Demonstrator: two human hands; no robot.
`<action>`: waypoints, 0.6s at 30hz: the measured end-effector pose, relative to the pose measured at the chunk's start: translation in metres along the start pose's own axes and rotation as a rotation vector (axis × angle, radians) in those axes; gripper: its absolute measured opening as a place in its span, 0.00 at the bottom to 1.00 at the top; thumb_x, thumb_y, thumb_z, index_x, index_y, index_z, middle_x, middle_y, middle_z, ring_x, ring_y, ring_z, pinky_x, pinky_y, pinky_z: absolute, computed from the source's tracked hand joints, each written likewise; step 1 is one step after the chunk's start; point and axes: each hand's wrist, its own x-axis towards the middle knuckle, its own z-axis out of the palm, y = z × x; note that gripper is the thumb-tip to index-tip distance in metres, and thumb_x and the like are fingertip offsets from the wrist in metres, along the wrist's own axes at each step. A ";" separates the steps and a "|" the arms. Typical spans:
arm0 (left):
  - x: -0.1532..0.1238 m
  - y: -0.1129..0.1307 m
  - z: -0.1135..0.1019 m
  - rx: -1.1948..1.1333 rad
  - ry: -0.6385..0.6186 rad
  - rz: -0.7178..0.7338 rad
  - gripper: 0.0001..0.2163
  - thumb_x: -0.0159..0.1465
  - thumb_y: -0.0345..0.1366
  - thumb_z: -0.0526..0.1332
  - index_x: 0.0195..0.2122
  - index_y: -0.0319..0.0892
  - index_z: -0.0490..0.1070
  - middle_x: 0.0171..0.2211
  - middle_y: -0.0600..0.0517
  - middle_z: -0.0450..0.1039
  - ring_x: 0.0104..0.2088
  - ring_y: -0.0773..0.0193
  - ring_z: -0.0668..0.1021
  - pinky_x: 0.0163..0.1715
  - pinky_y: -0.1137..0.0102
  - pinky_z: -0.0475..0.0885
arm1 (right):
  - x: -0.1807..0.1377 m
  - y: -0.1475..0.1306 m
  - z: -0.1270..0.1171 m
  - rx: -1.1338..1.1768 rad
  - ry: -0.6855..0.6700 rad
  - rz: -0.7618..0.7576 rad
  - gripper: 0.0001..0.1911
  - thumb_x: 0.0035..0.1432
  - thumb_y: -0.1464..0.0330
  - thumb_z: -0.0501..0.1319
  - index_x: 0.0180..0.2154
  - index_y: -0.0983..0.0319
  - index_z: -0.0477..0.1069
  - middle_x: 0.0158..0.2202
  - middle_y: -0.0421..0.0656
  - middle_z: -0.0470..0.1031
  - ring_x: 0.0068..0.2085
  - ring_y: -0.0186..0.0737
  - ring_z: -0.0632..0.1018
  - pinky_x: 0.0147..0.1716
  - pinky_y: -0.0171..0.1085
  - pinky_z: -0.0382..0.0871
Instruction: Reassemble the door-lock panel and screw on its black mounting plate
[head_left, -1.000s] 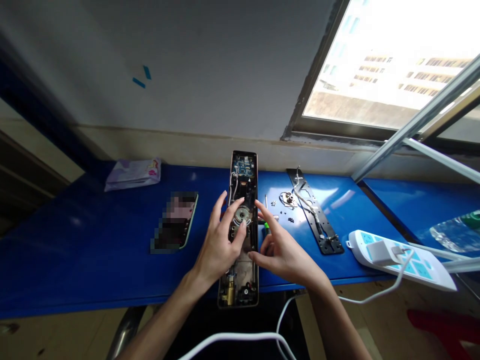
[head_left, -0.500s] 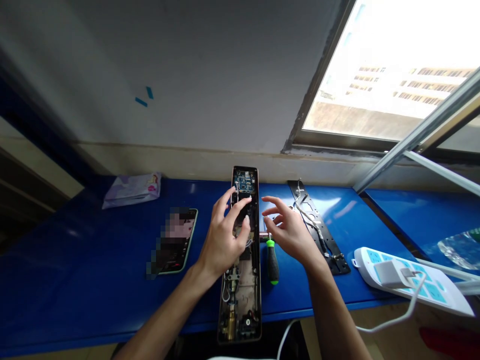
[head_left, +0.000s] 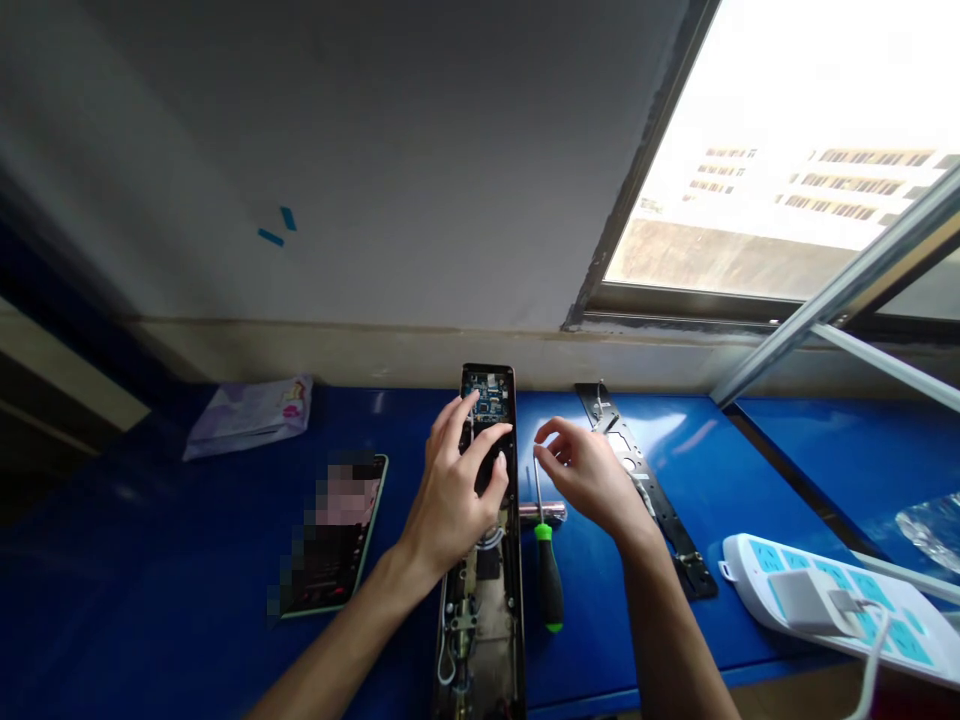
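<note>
A long opened door-lock body (head_left: 480, 610) lies lengthwise on the blue table (head_left: 150, 600), with a blue circuit board (head_left: 489, 393) at its far end. My left hand (head_left: 459, 495) rests on the lock's upper middle, fingers spread flat and reaching toward the board. My right hand (head_left: 592, 475) hovers just right of the lock. Its fingers are curled, with thumb and forefinger pinched together; what they hold, if anything, is too small to see. A screwdriver (head_left: 549, 580) with a black and green handle lies beside the lock, below my right hand.
A black metal mounting plate (head_left: 679, 545) with white wires lies right of my right hand. A phone (head_left: 334, 540) sits left of the lock and a tissue pack (head_left: 247, 415) at the far left. A white power strip (head_left: 847, 605) with a plugged-in charger sits at the right edge.
The view has tilted up, so everything sits lower in frame. My left hand slid from the lock's round gear part toward the circuit board. My right hand lifted away from the lock and pinched its fingers.
</note>
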 end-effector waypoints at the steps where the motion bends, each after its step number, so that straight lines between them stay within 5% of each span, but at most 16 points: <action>1: 0.002 0.000 0.001 0.008 -0.004 0.003 0.15 0.72 0.31 0.58 0.56 0.45 0.78 0.71 0.41 0.62 0.72 0.41 0.64 0.70 0.40 0.67 | 0.006 -0.002 -0.005 0.017 0.033 -0.005 0.05 0.62 0.65 0.61 0.37 0.58 0.76 0.27 0.39 0.80 0.25 0.37 0.76 0.26 0.34 0.64; 10: 0.009 -0.005 0.002 0.009 -0.002 -0.005 0.13 0.72 0.31 0.59 0.55 0.48 0.78 0.66 0.44 0.69 0.71 0.42 0.65 0.68 0.38 0.70 | 0.059 -0.031 -0.033 0.176 0.220 -0.149 0.10 0.64 0.61 0.60 0.40 0.59 0.76 0.30 0.40 0.80 0.30 0.36 0.80 0.32 0.35 0.73; 18: 0.018 -0.012 0.002 0.054 0.041 0.008 0.14 0.71 0.30 0.60 0.56 0.44 0.77 0.65 0.41 0.71 0.70 0.41 0.67 0.66 0.38 0.72 | 0.069 -0.023 -0.033 0.007 -0.018 -0.160 0.09 0.65 0.65 0.62 0.45 0.58 0.79 0.32 0.40 0.82 0.31 0.36 0.80 0.32 0.35 0.71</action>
